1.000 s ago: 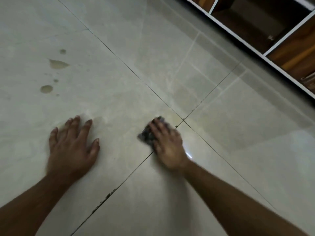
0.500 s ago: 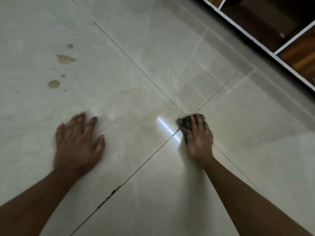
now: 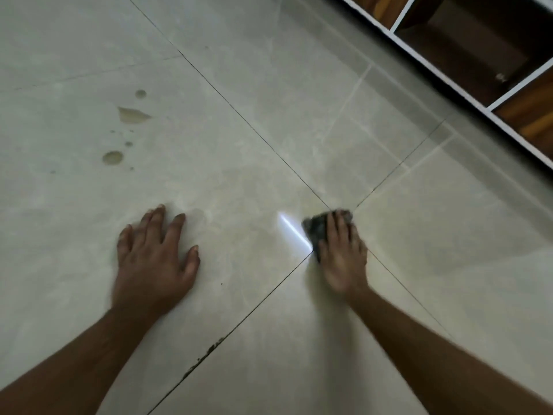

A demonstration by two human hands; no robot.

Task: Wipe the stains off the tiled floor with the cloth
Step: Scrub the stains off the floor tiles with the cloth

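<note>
at the tile joint, right hand (image 3: 344,253) still presses cloth (image 3: 317,227); left hand (image 3: 152,259) stays flat.

dark grey cloth (image 3: 316,229) lies crumpled where four tiles of the pale glossy tiled floor (image 3: 299,85) meet; brownish stains (image 3: 131,115) well left.

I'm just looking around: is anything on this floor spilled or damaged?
Yes. Brownish stains sit unwiped beyond the left hand, far from the cloth under the right hand. Dark grime fills part of a grout line between the forearms.
</note>
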